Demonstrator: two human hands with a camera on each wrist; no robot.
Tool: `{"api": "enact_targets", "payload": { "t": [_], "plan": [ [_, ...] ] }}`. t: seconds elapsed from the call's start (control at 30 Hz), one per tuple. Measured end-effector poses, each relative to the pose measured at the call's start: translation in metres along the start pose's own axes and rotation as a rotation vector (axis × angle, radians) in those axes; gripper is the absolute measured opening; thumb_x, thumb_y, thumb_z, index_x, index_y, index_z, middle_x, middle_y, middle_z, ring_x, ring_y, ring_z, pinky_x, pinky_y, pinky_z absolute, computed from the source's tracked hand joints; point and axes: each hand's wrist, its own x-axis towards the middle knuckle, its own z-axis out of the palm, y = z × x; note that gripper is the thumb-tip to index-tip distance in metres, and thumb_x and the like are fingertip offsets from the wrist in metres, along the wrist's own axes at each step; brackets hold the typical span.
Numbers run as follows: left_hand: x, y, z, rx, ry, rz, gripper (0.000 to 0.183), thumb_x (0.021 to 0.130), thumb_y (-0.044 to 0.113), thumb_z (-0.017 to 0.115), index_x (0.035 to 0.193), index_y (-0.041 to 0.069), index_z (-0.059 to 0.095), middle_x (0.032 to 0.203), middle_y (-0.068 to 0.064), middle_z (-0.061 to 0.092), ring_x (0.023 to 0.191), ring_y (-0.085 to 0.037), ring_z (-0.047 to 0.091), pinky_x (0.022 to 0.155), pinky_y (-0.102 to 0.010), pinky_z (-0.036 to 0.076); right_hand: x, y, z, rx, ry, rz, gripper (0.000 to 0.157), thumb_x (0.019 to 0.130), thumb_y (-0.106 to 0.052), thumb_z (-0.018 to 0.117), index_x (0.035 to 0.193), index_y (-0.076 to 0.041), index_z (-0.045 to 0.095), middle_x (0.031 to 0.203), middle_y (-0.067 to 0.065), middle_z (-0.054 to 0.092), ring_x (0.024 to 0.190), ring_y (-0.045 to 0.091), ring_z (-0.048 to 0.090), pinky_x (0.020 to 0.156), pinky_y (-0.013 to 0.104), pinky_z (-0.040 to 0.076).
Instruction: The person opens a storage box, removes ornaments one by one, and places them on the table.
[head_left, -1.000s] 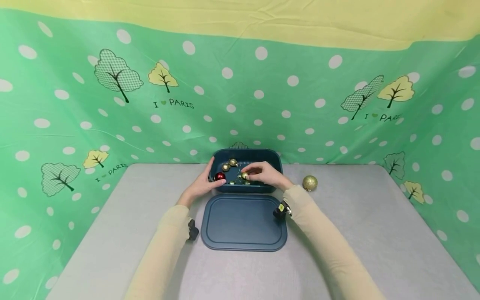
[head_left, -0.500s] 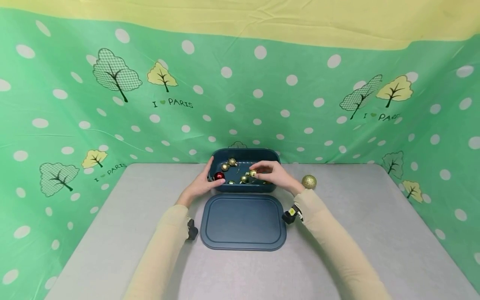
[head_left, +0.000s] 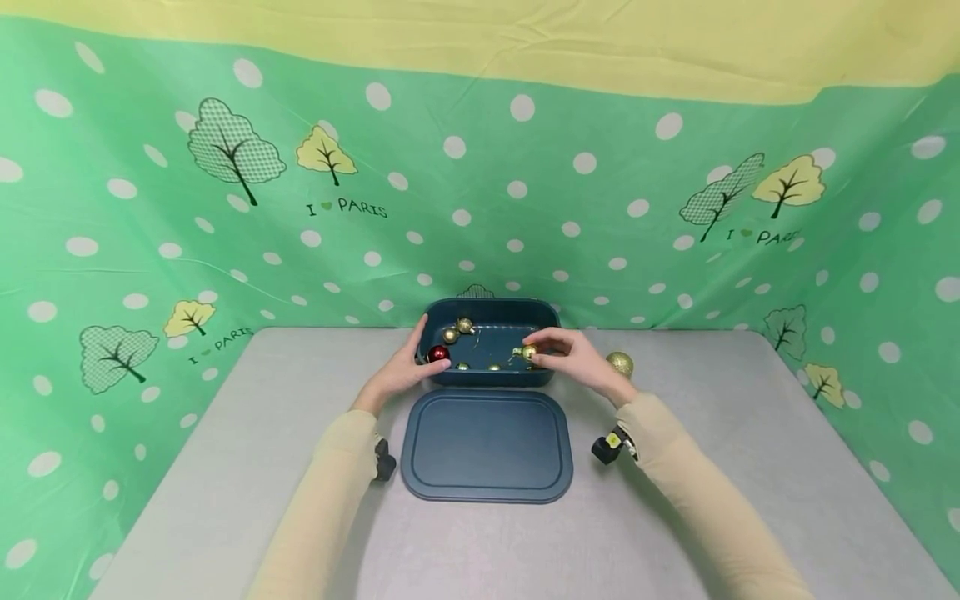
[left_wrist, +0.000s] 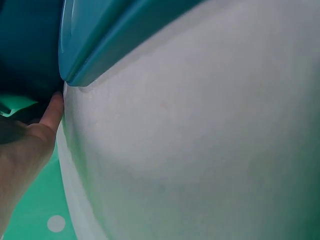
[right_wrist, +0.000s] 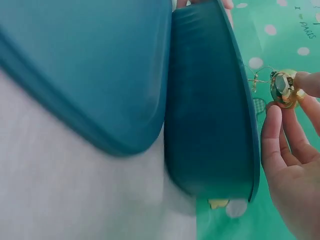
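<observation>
Only the head view shows the red bauble (head_left: 438, 355) inside the box (head_left: 491, 378).

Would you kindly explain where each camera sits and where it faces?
Head: worn on the head, facing forward and down at the dark-blue rectangular box; left hand, right hand and cream sleeves show.
Left wrist: worn there, facing the pale grey tabletop; part of the left hand shows.
Right wrist: worn there, facing the box; the right hand and, at the top edge, fingertips show.
Shared: head and right wrist show the shiny gold ball.
</observation>
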Motion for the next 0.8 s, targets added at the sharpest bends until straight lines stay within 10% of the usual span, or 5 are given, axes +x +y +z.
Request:
{"api": "enact_targets", "payload": {
  "t": [0.43, 0.8],
  "plan": [
    [-0.018, 0.037, -0.005, -0.002, -0.054, -0.015, 0.095, 0.093, 0.019, 0.064, 0.155, 0.007, -0.007, 0.158, -0.024, -0.005, 0.142, -0.045, 0.003, 0.110, -0.061, 0.013, -0.031, 0.009, -0.025, -0.046, 0.059, -0.039, 0.031, 0.089, 0.003, 0.065, 0.119, 0.008, 0.062, 0.121, 0.024, 0.059, 0.105, 0.032, 0.059, 0.086, 0.028, 0.051],
    [0.000, -0.001, 0.000, 0.001, -0.011, 0.017, 0.100, 0.091, 0.033, 0.067, 0.156, 0.020, -0.008, 0.160, -0.015, -0.007, 0.144, -0.040, 0.001, 0.111, -0.060, 0.011, -0.055, 0.017, -0.045, -0.031, 0.130, 0.003, 0.036, 0.089, 0.004, 0.065, 0.123, 0.012, 0.056, 0.117, 0.029, 0.059, 0.101, 0.020, 0.061, 0.081, 0.023, 0.051]
  ]
}}
